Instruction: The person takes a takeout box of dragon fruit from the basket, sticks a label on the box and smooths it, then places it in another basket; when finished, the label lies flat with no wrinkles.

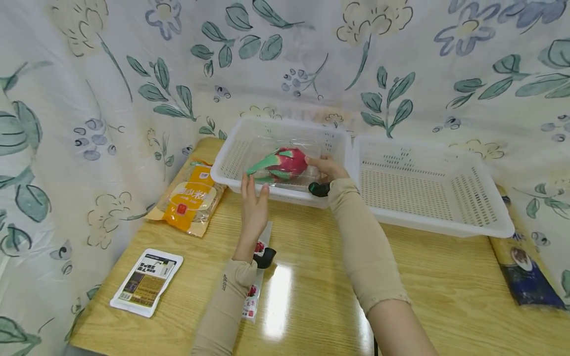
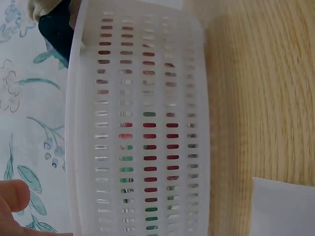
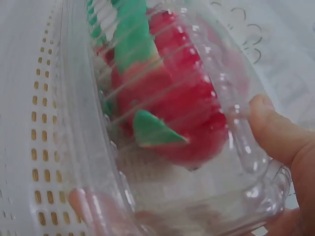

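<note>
A clear plastic box point(image 1: 315, 147) with a red dragon fruit point(image 1: 290, 163) with green scales inside is in the left white basket point(image 1: 289, 194). My right hand point(image 1: 328, 169) grips the box's right end. In the right wrist view, the thumb point(image 3: 278, 130) presses one edge and a fingertip shows through the plastic across from it. My left hand point(image 1: 255, 210) is at the basket's front rim near the box's left end, fingers extended; whether they touch the box, I cannot tell. Its thumb point(image 2: 15, 195) shows beside the basket rim in the left wrist view.
Beside it stands a second white basket point(image 1: 445, 225). An orange bag point(image 1: 191, 200) and a white pouch point(image 1: 147, 282) lie to the left. Under my left wrist is a narrow printed packet point(image 1: 250, 309); a dark blue bag point(image 1: 527, 277) lies far right. A floral curtain point(image 1: 311, 59) hangs behind.
</note>
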The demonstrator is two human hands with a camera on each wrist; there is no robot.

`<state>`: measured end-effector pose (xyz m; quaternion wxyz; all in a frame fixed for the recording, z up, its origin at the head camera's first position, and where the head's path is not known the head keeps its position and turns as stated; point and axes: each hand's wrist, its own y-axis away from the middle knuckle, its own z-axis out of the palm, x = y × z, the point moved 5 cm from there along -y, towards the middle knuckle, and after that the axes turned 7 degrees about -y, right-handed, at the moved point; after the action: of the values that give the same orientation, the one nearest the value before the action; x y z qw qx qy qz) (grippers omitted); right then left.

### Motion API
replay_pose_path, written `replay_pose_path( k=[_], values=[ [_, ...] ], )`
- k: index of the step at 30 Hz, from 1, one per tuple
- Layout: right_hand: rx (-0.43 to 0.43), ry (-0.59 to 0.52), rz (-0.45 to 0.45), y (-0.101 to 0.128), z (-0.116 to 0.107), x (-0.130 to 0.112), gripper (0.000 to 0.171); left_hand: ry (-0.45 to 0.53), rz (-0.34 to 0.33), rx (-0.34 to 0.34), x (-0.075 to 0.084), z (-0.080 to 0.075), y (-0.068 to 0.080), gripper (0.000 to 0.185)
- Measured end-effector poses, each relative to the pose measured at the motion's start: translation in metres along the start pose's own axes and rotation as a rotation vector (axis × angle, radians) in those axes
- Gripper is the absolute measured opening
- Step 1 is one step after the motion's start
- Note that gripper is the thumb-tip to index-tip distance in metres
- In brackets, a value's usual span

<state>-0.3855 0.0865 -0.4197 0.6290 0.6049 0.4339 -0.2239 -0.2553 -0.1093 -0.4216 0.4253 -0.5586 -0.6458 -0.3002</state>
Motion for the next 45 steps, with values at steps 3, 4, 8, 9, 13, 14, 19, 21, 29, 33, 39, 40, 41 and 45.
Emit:
replay_pose_path(
  k=[3,4,8,9,13,14,19,21,29,33,39,40,41,45],
  values=[
    [0.017,-0.048,-0.008,0.003,-0.001,0.001,0.086,0.008,0.002,-0.009,0.001,0.0,0.0,0.066],
    [0.019,-0.061,-0.013,0.004,0.0,0.002,0.085,0.011,0.002,-0.012,0.001,-0.001,0.001,0.066],
    [0.016,-0.106,-0.026,0.007,0.001,0.003,0.082,0.007,-0.005,-0.033,-0.001,-0.001,0.0,0.067],
    [0.015,-0.114,-0.03,0.008,0.001,0.004,0.081,0.007,-0.007,-0.036,-0.001,-0.002,0.0,0.067],
    [0.011,-0.126,-0.04,0.01,0.001,0.004,0.081,0.003,-0.009,-0.046,0.001,-0.005,-0.001,0.066],
    [0.008,-0.121,-0.041,0.012,0.001,0.003,0.081,0.004,-0.009,-0.049,0.002,-0.006,-0.001,0.066],
    [0.022,-0.191,-0.055,0.021,-0.005,-0.001,0.082,-0.005,-0.003,-0.094,0.007,-0.009,-0.004,0.067],
    [0.045,-0.212,-0.082,0.026,-0.009,-0.005,0.083,-0.026,0.004,-0.111,0.01,-0.011,-0.006,0.069],
    [0.098,-0.227,-0.2,0.051,-0.023,-0.024,0.081,-0.171,0.02,-0.137,0.031,-0.034,-0.015,0.07],
    [0.114,-0.227,-0.262,0.066,-0.034,-0.028,0.077,-0.276,0.033,-0.197,0.039,-0.038,-0.015,0.072],
    [0.143,-0.223,-0.343,0.09,-0.054,-0.029,0.073,-0.288,0.127,-0.16,0.055,-0.04,-0.01,0.071],
    [0.146,-0.235,-0.354,0.094,-0.058,-0.029,0.072,-0.268,0.162,-0.146,0.059,-0.04,-0.01,0.07],
    [0.143,-0.25,-0.365,0.099,-0.061,-0.028,0.072,-0.244,0.204,-0.136,0.062,-0.039,-0.009,0.07],
    [0.131,-0.275,-0.399,0.121,-0.072,-0.023,0.074,-0.127,0.365,-0.134,0.073,-0.031,-0.008,0.081]
  ],
)
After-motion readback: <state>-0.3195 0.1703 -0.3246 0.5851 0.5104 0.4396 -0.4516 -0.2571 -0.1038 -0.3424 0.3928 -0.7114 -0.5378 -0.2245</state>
